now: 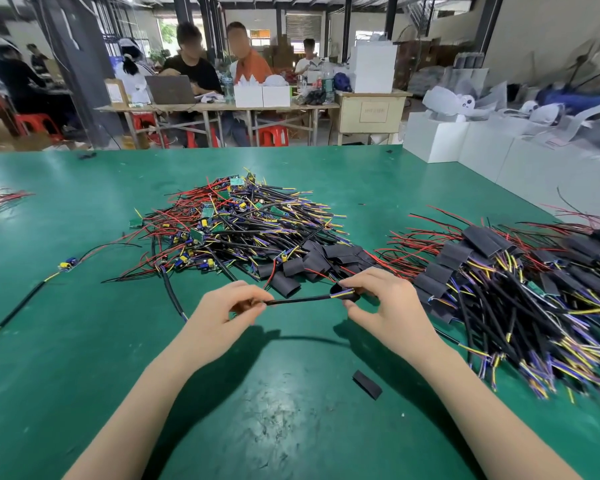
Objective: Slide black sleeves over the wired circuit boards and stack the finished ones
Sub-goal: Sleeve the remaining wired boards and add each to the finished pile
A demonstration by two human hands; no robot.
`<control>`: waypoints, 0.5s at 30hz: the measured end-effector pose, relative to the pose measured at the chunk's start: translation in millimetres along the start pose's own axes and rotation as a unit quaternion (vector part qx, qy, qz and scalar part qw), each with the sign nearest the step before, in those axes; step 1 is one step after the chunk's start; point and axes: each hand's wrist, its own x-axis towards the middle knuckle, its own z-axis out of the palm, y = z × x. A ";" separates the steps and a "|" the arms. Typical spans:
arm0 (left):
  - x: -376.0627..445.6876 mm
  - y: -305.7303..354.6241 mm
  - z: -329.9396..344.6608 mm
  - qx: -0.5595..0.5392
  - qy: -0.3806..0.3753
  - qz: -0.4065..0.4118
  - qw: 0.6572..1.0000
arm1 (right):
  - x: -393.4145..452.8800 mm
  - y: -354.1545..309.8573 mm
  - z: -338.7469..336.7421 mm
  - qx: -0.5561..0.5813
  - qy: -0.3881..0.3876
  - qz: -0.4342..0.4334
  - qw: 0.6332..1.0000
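Left hand point(229, 308) pinches the black cable point(302, 299) taut while the right hand point(381, 299) holds a sleeve point(347, 293) open around the wire ends, probably so it slides straight on. Finished stack point(499, 271) sits right.

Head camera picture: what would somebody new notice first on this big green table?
Probably the tangled heap of wired circuit boards in the middle of the green table, and the stack of finished ones to its right. Up close, the left hand pinches a black cable while the right hand holds a black sleeve.
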 end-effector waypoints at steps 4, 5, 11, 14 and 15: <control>-0.1 -2.7 -1.6 0.008 0.004 -0.015 1.000 | 0.2 -0.6 -0.1 0.009 0.005 -0.016 1.000; -0.1 -3.1 -2.2 0.009 0.007 -0.018 1.000 | 0.4 -0.4 -0.3 0.010 0.007 -0.018 1.000; 0.0 -6.9 -6.5 0.012 0.021 -0.023 0.999 | 0.3 0.3 -1.9 0.021 0.011 -0.025 0.999; -0.3 -7.7 -7.1 0.020 0.017 -0.027 0.999 | -0.5 -0.2 -2.6 0.023 0.006 -0.023 0.999; -0.4 -7.2 -6.6 0.026 0.015 -0.025 0.999 | -1.1 -0.4 -3.2 0.019 0.000 -0.028 0.999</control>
